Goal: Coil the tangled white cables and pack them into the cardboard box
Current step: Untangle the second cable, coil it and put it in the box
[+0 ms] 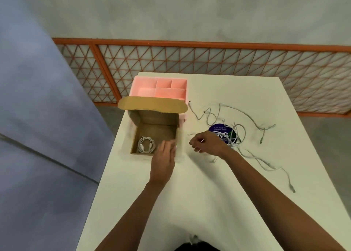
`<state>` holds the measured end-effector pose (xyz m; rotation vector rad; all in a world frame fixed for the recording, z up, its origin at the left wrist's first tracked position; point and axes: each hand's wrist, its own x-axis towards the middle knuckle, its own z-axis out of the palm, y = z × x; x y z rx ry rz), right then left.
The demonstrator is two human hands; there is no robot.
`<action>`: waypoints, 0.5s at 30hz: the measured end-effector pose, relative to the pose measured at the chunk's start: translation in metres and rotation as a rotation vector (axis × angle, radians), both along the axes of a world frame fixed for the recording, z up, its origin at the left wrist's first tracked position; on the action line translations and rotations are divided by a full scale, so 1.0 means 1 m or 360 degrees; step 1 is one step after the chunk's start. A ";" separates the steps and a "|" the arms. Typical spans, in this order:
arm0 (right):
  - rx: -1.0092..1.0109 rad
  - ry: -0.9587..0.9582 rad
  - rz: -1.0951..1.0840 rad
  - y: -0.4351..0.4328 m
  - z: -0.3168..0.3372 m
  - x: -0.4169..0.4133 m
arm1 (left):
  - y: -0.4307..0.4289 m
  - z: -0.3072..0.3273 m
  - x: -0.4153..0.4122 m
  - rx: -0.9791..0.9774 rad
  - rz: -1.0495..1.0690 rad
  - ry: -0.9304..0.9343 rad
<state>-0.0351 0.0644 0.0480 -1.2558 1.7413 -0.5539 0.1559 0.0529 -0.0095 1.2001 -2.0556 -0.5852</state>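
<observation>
1 coiled cable point(145, 144) in cardboard box point(157, 118); right hand point(206, 142) possibly pinches tangled cables point(236, 136).

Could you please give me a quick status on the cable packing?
Left hand open at cardboard box wall. Right hand curled beside tangled cables, grip unclear. One coiled cable in box. Purple disc under tangle.

Bare forearms point(269, 192) lead to the left hand point(163, 155) and right hand point(208, 141); a sliver of dark clothing point(191, 247) shows at the frame's bottom centre.
</observation>
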 end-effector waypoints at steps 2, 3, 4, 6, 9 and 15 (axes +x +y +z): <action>-0.0016 0.0073 -0.0109 0.007 0.003 -0.024 | 0.004 0.000 -0.023 0.0056 -0.0129 0.0013; -0.0018 0.0131 -0.0158 0.010 0.003 -0.033 | 0.006 0.001 -0.034 0.0104 -0.0195 0.0027; -0.0030 0.0227 -0.0192 0.013 0.004 -0.042 | 0.007 0.001 -0.044 0.0142 -0.0263 0.0031; -0.0072 0.0465 -0.0220 0.018 0.004 -0.058 | 0.007 -0.003 -0.065 0.0235 -0.0373 -0.0030; -0.0130 0.0608 -0.0243 0.025 -0.001 -0.076 | 0.007 -0.012 -0.092 0.0515 -0.0399 -0.0260; -0.0013 0.0777 -0.0051 0.037 -0.020 -0.089 | 0.001 -0.015 -0.135 0.1388 0.0006 0.0121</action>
